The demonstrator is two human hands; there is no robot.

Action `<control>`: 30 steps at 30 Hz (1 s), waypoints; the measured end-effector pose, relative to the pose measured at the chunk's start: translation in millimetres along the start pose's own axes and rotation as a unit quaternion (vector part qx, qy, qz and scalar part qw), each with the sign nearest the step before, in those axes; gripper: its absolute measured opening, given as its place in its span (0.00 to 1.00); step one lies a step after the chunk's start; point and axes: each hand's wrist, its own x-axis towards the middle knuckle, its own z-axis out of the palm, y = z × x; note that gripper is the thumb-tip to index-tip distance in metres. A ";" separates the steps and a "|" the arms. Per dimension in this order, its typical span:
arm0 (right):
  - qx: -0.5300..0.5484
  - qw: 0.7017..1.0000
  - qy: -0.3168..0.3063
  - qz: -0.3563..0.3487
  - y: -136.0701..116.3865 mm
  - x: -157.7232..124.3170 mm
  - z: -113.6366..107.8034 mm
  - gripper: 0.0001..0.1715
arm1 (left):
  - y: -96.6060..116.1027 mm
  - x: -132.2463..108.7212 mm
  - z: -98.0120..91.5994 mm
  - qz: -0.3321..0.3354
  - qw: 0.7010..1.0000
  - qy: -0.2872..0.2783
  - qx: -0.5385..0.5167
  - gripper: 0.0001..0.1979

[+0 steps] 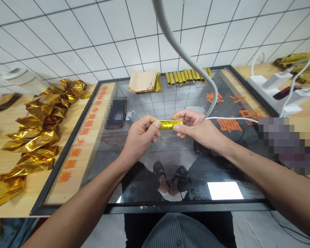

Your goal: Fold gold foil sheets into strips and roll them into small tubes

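Foil folded into shiny gold peaked shapes (40, 120) lies in a long heap on the pale wooden table (5, 119), at the left. To its right, inside the black-framed glass panel (186, 208), lies a flat, dark rectangular device (116, 113), partly blurred out. Farther right, at the far edge, sits a stack of tan paper sheets (142, 81).

My left hand (142, 133) is pinched, thumb over bent fingers, on the left end of a narrow, shiny gold roll (167, 124). I have the roll level above the middle of the glass, well apart from the row of short gold tubes (188, 76) along the far edge. It looks very light and thin-walled, so I expect it to dent or crease under a hard squeeze, and its glossy skin may slip or twist. The two ends seem the safest places to hold, with soft pads and even pressure, leaving the middle unpressed. My right hand (193, 126) is closed on the right end, thumb on the near side.

At the far right stands a white power strip (259, 84) with cables.
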 end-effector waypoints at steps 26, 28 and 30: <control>-0.022 0.997 0.011 -0.066 -5.5 -13.4 17.7 0.25 | 0.4 -3.7 3.8 0.114 0.977 -0.095 0.150 0.08; -0.034 0.996 0.019 -0.074 -6.5 -14.5 18.9 0.24 | -0.8 -4.2 4.0 0.120 0.975 -0.089 0.167 0.09; -0.049 0.995 0.026 -0.086 -7.7 -14.9 19.6 0.23 | -2.4 -4.6 3.9 0.125 0.972 -0.083 0.180 0.10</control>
